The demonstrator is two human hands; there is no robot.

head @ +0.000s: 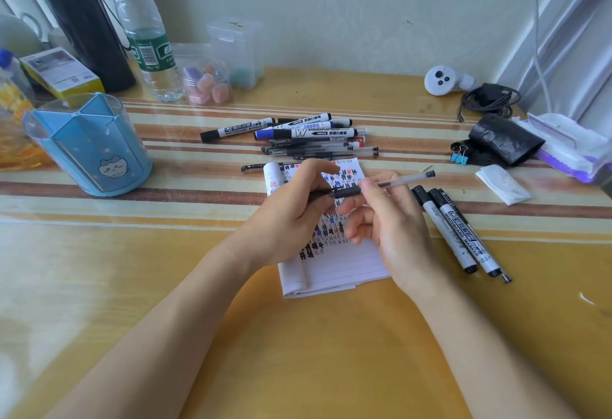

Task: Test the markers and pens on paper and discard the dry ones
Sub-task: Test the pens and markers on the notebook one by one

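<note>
left hand point(291, 216) and right hand point(390, 220) each pinch one gel pen point(404, 181), notepad point(347, 266) right beneath them, probably working its cap for testing.

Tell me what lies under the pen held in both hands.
A small lined notepad lies under the pen, its page covered in black, blue and red test marks. The left hand and right hand hide the page's middle.

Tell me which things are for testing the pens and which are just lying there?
For the job: the pen held by the left hand and right hand, the notepad, the pile of markers and pens behind it, the two markers on the right.
Just lying about: water bottle, little jar, cable, blue clip, folded tissue.
</note>
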